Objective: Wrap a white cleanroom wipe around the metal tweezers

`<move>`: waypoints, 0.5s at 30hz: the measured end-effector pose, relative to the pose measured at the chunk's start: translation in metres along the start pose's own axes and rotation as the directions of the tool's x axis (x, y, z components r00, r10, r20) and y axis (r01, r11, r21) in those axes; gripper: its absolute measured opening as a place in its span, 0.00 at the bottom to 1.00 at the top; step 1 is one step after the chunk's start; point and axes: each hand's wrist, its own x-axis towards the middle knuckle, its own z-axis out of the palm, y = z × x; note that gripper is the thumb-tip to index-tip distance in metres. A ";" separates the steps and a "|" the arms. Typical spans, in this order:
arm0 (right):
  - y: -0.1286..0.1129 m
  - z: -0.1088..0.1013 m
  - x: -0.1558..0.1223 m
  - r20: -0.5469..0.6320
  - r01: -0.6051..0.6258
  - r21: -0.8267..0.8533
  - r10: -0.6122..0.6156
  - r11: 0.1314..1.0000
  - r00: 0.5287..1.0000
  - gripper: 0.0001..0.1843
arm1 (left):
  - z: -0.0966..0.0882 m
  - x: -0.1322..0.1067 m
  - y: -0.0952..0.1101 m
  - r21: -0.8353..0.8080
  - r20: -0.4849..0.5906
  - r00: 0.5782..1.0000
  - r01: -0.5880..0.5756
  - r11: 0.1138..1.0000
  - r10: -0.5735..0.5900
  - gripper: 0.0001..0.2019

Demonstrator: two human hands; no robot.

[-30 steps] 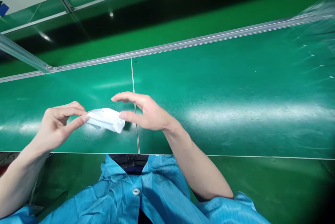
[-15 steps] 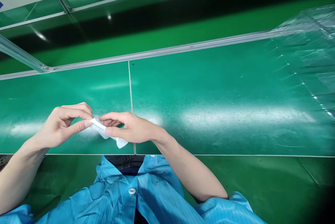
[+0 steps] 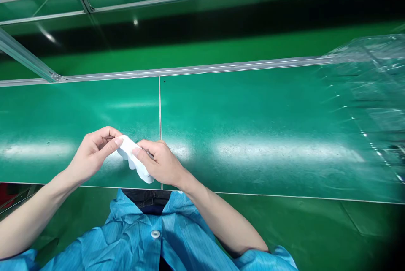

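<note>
Material (image 3: 130, 158), white and folded, is slanting above the surface (image 3: 268, 106), near its front edge. The left hand (image 3: 98, 150) is pinching the upper end; the right hand's (image 3: 160, 162) grip is clamping the middle, thumb on top. Clear plastic film (image 3: 376, 93) is covering the surface's right end.

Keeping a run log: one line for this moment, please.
left hand: pinches end of white item; right hand: grips white item; place: over green tabletop; right side: clear plastic
</note>
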 end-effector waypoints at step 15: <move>0.006 0.002 0.001 -0.138 0.017 0.069 -0.007 0.997 0.990 0.12 | 0.003 0.001 0.004 0.051 -0.044 0.999 0.018 0.999 -0.015 0.14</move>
